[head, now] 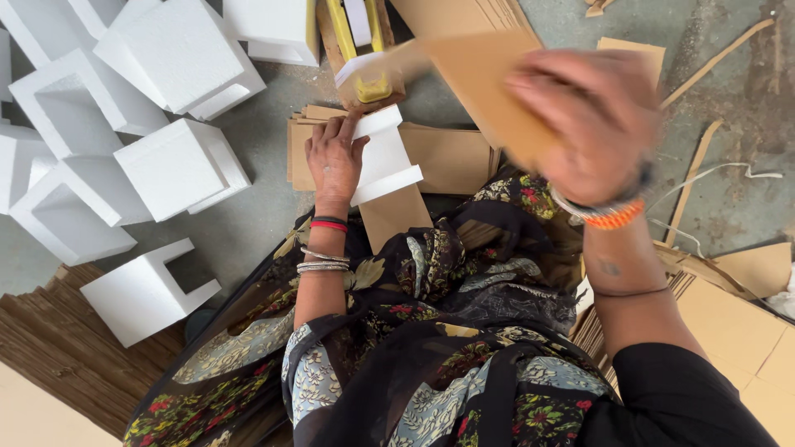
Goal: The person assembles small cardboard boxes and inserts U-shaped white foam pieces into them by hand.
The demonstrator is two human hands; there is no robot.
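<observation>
My left hand [333, 161] rests with fingers spread on a white foam corner block [387, 157] that lies on flat brown cardboard sheets [451, 157] in front of my lap. My right hand [592, 124] is raised and blurred, gripping a brown cardboard piece [480, 79] that reaches up and left over the sheets. Just beyond the foam block sits a yellow tape dispenser [373, 83] on a wooden piece.
Several white foam corner blocks [157, 99] are piled on the grey floor at the left. One foam block [145, 290] lies on a corrugated stack [58, 348] at lower left. More cardboard [737, 323] and strips [691, 178] lie on the right.
</observation>
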